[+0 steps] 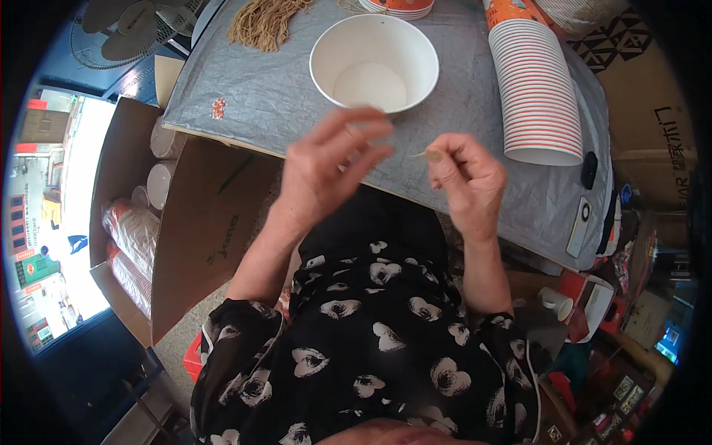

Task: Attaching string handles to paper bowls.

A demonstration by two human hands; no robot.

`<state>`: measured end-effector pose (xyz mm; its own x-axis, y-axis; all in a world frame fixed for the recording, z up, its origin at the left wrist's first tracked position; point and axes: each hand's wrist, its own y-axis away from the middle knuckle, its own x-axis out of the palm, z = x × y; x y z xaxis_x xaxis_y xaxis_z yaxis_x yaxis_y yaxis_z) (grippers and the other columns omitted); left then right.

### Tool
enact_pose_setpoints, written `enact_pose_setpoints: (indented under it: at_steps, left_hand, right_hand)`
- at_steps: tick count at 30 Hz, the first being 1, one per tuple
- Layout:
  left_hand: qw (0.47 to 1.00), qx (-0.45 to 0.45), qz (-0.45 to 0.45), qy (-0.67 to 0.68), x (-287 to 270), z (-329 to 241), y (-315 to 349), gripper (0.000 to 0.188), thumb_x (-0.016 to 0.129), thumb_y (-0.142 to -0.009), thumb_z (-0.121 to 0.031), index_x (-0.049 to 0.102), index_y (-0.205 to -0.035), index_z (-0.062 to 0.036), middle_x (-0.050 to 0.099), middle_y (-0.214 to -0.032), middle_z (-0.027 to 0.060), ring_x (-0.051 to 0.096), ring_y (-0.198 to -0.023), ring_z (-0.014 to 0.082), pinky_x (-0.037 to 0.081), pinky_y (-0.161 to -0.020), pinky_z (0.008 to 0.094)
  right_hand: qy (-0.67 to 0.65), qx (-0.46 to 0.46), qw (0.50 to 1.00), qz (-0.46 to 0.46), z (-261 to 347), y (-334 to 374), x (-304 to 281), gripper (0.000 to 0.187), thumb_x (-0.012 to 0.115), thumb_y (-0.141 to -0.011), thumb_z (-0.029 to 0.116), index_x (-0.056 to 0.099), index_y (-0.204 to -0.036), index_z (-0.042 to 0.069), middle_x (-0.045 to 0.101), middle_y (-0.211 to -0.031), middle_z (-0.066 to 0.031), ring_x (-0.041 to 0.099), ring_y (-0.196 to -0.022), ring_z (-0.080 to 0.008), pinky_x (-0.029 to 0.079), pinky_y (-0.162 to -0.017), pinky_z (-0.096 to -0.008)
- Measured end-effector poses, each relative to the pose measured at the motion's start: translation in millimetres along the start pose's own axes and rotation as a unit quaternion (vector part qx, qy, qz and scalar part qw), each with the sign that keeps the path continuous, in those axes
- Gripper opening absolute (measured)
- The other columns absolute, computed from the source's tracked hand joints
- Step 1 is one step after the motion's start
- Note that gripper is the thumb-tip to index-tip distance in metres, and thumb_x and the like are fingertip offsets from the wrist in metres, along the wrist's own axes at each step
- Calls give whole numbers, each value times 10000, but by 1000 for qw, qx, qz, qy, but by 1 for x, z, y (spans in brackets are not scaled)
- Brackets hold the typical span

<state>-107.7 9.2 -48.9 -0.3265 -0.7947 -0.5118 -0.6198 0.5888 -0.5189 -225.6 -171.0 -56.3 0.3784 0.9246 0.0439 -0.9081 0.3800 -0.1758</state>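
Note:
My right hand (469,182) is closed in a pinch in front of the table edge. A short, thin, pale strand (417,155) sticks out from between its thumb and forefinger. To its left, my left hand (330,159) has its fingers stretched apart, slightly blurred, with nothing visible in them. Just beyond that hand stands a large white paper bucket (371,85), its open mouth facing up. At the far left of the table lies a bundle of tan strings (268,24).
A long nested stack of paper buckets (535,96) lies on the table's right side, beside a small black object (589,170). More orange buckets (400,7) sit at the back. An open carton (200,222) with wrapped stacks stands left; a fan (133,30) is behind.

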Motion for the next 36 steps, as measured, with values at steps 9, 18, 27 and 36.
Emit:
enact_pose_setpoints:
  at_steps: [9,18,27,36]
  left_hand:
    - [994,-30,31,-103,-2,28,10,160,680,-899,-17,648,-1042,-82,669,-1071,77,701,-870,329,575,-707,417]
    - [994,-24,4,-111,20,14,47,209,668,-842,14,673,-1030,-76,678,-1036,51,716,-794,282,598,-651,374]
    - [994,-30,5,-103,19,12,54,231,662,-814,29,673,-1027,-60,672,-1019,54,716,-797,274,597,-651,373]
    - [995,-42,16,-87,19,12,53,245,690,-841,61,685,-1052,-64,683,-1050,75,714,-853,300,587,-693,380]
  right_hand:
    - [150,-81,980,98,25,-60,-1,84,666,-967,69,647,-951,-11,641,-828,-31,587,-730,-74,485,-672,-224]
    - [357,-214,906,78,-5,-37,20,58,707,-890,37,651,-881,30,694,-1069,-69,576,-1264,-315,383,-1108,-441]
    - [367,-198,905,80,-18,-29,21,77,713,-843,22,641,-829,44,690,-1036,-70,563,-1277,-340,305,-1156,-521]
    - [350,-164,918,93,-17,-29,18,57,696,-870,26,648,-838,24,705,-1094,-80,533,-1334,-340,364,-1121,-470]
